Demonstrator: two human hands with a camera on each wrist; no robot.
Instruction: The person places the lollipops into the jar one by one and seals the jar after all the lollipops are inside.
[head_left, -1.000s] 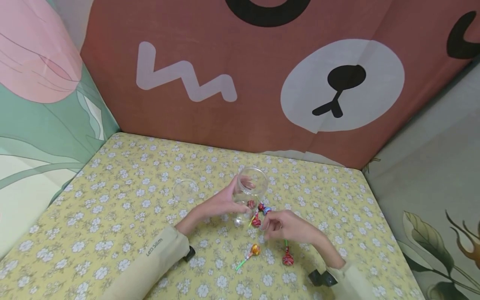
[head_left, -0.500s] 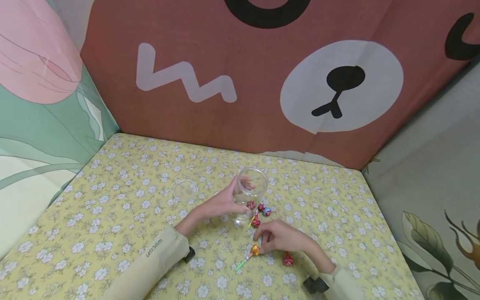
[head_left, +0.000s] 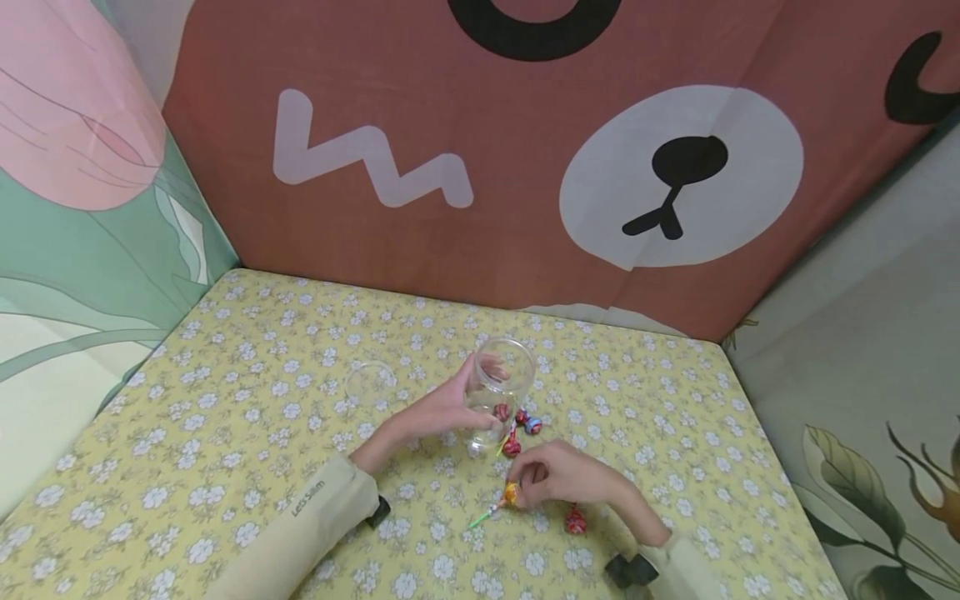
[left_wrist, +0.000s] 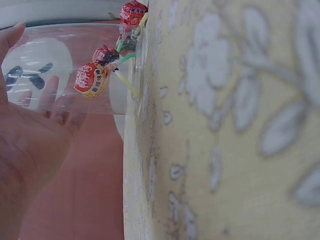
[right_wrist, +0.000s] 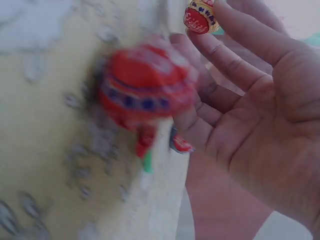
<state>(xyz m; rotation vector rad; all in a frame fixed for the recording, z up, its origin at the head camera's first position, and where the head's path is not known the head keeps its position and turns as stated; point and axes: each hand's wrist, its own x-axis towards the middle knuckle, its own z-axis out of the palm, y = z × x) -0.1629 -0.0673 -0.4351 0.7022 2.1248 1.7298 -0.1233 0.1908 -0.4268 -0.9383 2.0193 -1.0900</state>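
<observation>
My left hand [head_left: 442,407] grips a clear jar [head_left: 519,377] that stands upright on the cloth, thumb on the near side. Through its wall in the left wrist view show lollipops, one with a red and yellow wrapper [left_wrist: 90,80], their sticks near the bottom. My right hand [head_left: 562,473] pinches the head of an orange-yellow lollipop [head_left: 512,494] between thumb and fingertips; its green stick points toward the lower left. Beside the jar lie a red lollipop [head_left: 512,447] and a blue-and-red one [head_left: 533,425]. Another red lollipop [head_left: 576,522] lies below my right wrist.
A clear round lid [head_left: 371,383] lies flat to the left of the jar. Yellow flowered cloth [head_left: 247,417] covers the table. A brown printed curtain [head_left: 375,242] stands along the back, with patterned sheets at both sides.
My right hand has moved from near the jar toward the front and taken hold of the orange-yellow lollipop, which has shifted slightly. The left hand and jar stay in place.
</observation>
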